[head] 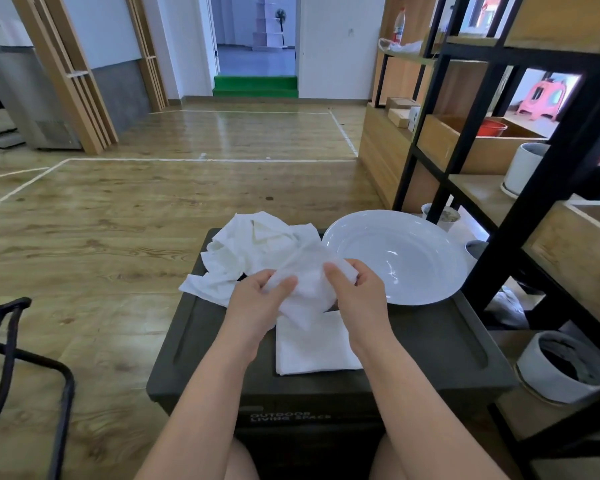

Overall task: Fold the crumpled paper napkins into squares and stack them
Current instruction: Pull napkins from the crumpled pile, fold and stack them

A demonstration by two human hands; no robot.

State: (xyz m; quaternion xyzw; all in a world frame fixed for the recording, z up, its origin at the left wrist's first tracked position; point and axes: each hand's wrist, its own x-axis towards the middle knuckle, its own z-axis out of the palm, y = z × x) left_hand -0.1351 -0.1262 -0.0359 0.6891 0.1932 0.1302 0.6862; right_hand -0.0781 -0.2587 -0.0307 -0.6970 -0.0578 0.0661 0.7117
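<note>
Two hands, left hand (257,299) & right hand (355,289), fingers pinching crumpled napkin (305,285) above folded napkin (312,348) on dark surface (430,341), crumpled pile (250,251) behind, white bowl (395,254) at right.

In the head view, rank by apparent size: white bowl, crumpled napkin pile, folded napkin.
1. white bowl
2. crumpled napkin pile, roughly comparable; part is hidden behind the held napkin, so unsure
3. folded napkin, smallest

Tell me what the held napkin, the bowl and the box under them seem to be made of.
Napkin: soft white tissue paper, matte, creased.
Bowl: likely glazed ceramic, perhaps melamine; glossy white, sharp highlights.
Box: dark moulded plastic, matte, recessed grooves.
</note>
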